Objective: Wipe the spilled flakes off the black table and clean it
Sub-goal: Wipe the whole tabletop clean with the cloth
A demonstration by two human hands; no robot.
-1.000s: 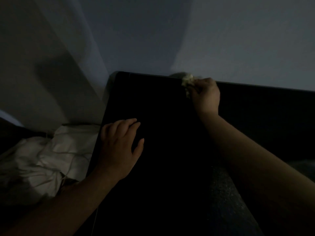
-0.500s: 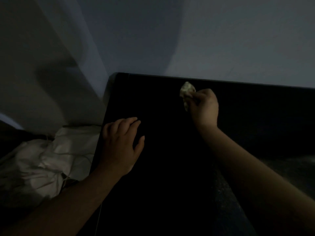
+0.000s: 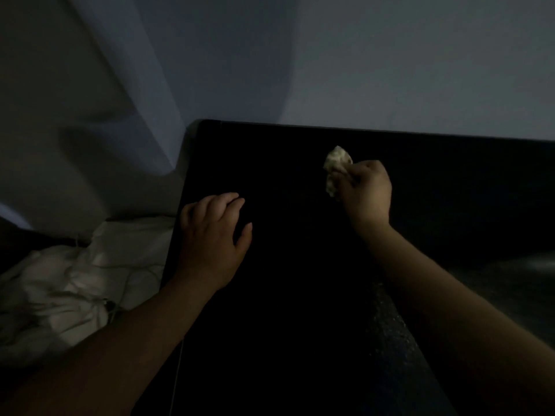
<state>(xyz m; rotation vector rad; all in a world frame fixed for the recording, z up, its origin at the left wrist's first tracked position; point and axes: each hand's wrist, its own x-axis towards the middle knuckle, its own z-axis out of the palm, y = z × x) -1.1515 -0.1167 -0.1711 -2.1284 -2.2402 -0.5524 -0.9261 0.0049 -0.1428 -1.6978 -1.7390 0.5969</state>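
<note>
**Black surface [image 3: 285,295] in dim light, with a crumpled wad held toward its far edge**

The dark surface fills the middle of the view and meets a pale wall [image 3: 390,70] along its far edge. The right hand [image 3: 368,195] lies toward the far side, right of centre. Its grip is closed round a pale crumpled wad [image 3: 336,163], which sticks out from the left of the fist. Whether the wad is paper or cloth, and whether it touches the surface, cannot be told.

The left hand [image 3: 213,235] rests palm down near the left edge, well apart from the right. Its fingers are relaxed and its thumb is spread to the right; its grip is open and holds nothing.

Faint pale specks [image 3: 387,322] show on the near part, just beside the right forearm. The light is too dim to tell whether they are flakes. Rumpled white fabric [image 3: 75,283] lies to the left of the surface. A thin cord [image 3: 177,370] runs near the left edge at the near side.
</note>
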